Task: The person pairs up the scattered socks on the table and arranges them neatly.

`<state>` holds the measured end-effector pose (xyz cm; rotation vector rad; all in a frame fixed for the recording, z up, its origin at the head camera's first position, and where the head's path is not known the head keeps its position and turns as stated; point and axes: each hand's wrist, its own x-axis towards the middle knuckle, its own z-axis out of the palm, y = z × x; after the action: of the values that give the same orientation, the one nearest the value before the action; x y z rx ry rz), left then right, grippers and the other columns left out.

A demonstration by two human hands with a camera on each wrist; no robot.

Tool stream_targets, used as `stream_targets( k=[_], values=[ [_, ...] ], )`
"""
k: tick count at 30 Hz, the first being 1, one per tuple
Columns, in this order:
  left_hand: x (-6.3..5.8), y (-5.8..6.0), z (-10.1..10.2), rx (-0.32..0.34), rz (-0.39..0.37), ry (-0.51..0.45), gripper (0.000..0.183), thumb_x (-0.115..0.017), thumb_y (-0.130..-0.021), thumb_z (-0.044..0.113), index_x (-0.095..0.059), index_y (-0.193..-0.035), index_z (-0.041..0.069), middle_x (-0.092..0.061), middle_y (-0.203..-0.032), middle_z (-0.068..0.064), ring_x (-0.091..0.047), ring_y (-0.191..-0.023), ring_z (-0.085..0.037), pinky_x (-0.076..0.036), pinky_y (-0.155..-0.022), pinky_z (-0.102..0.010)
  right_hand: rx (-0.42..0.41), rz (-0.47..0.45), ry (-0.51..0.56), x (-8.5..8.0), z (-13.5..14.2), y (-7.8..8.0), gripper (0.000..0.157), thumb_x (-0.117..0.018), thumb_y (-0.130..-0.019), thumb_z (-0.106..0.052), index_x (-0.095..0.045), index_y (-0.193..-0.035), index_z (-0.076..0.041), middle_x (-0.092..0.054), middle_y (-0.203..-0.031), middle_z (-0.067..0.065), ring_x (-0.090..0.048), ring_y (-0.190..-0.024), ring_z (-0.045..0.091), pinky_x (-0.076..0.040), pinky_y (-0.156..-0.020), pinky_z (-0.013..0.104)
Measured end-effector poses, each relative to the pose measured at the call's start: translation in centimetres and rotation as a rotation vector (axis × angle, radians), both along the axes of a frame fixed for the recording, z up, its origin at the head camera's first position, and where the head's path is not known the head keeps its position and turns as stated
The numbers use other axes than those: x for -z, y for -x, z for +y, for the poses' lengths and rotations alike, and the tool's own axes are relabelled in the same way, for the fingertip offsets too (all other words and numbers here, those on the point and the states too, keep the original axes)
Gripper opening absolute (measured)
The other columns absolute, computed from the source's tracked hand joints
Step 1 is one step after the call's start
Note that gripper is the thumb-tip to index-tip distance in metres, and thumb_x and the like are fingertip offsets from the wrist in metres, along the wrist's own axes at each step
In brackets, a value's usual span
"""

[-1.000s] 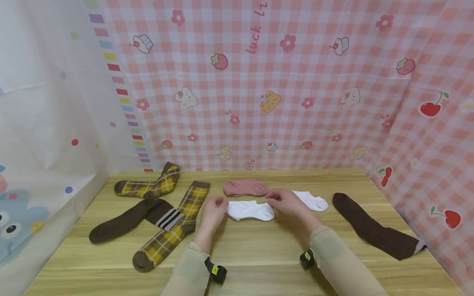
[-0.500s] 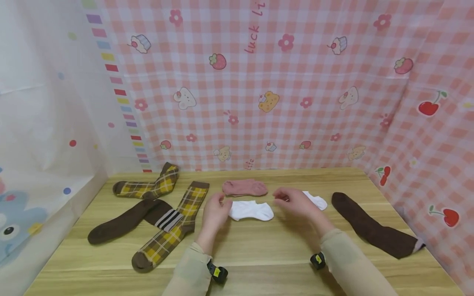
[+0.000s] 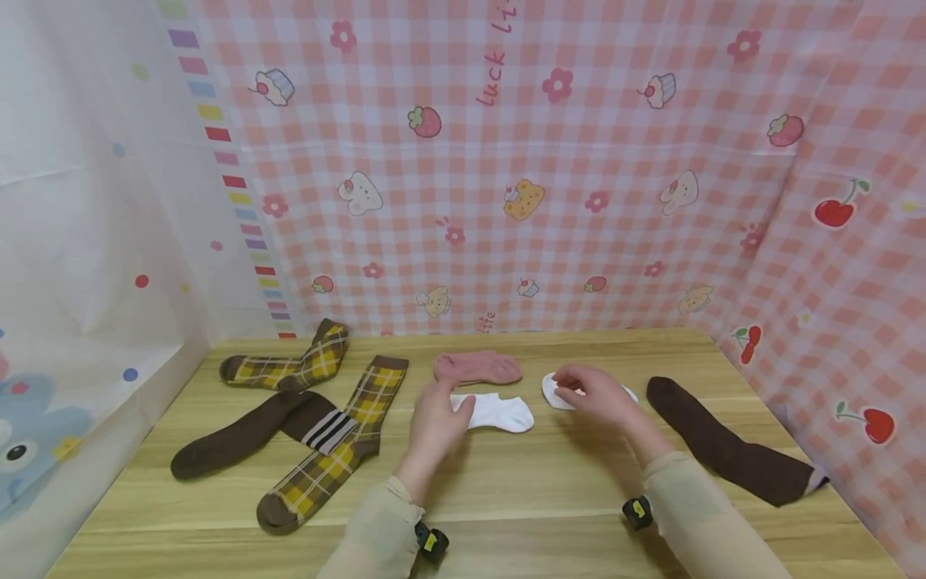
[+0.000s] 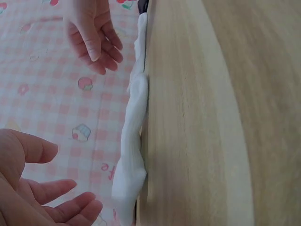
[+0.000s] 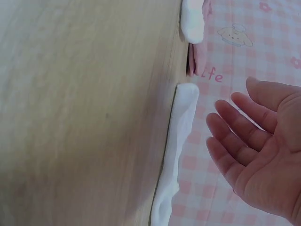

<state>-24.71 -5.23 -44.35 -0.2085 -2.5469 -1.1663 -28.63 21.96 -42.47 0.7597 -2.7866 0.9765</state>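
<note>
A white ankle sock (image 3: 501, 414) lies flat in the middle of the table. My left hand (image 3: 437, 422) hovers at its left end and overlaps it in the head view; in the left wrist view the fingers (image 4: 49, 190) are loosely spread and hold nothing. Farther right, a second white ankle sock (image 3: 555, 393) is partly hidden behind my right hand (image 3: 599, 394). In the right wrist view that hand's relaxed fingers (image 5: 230, 110) are apart from the white sock (image 5: 176, 141) beneath. A pink sock (image 3: 477, 367) lies just behind the middle white one.
On the left lie two yellow plaid socks (image 3: 318, 482), one crossed by a dark brown sock (image 3: 235, 441) with a striped cuff. Another dark brown sock (image 3: 731, 442) lies at the right. Checked cloth (image 3: 463, 161) rises behind the wooden table (image 3: 521, 515).
My right hand has moved right, from the middle white sock to over the right one. My left hand has let go of the middle sock's end and shifted slightly right, its fingers loosened.
</note>
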Motion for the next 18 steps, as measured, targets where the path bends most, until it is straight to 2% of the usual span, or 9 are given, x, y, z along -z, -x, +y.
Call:
stream_targets(
  k=[9, 13, 18],
  values=[
    [-0.2, -0.5, 1.2, 0.053, 0.057, 0.134, 0.04, -0.072, -0.087, 0.018, -0.064, -0.121, -0.003, -0.066, -0.114, -0.021, -0.059, -0.108, -0.041, -0.049, -0.091, -0.053, 0.028, 0.007, -0.053, 0.6, 1.1, 0.1, 0.015, -0.065, -0.094, -0.007, -0.066, -0.105, 0.004, -0.068, -0.097, 0.012, -0.065, -0.093, 0.031, -0.051, -0.086, 0.049],
    [-0.2, -0.9, 1.8, 0.062, 0.089, 0.213, 0.039, -0.072, -0.086, 0.02, -0.065, -0.117, -0.002, -0.067, -0.11, -0.019, -0.061, -0.103, -0.039, -0.051, -0.085, -0.053, 0.034, 0.006, -0.063, 0.8, 1.5, 0.2, 0.015, -0.065, -0.094, -0.008, -0.067, -0.105, 0.003, -0.068, -0.099, 0.012, -0.065, -0.095, 0.032, -0.051, -0.086, 0.05],
    [-0.2, -1.3, 2.7, 0.089, 0.07, 0.267, 0.037, -0.073, -0.086, 0.023, -0.065, -0.113, 0.0, -0.065, -0.11, -0.017, -0.06, -0.104, -0.038, -0.048, -0.084, -0.054, 0.039, 0.015, -0.074, 0.9, 1.8, 0.2, 0.016, -0.065, -0.094, -0.009, -0.067, -0.104, 0.003, -0.068, -0.099, 0.014, -0.065, -0.095, 0.033, -0.051, -0.086, 0.05]
  ],
)
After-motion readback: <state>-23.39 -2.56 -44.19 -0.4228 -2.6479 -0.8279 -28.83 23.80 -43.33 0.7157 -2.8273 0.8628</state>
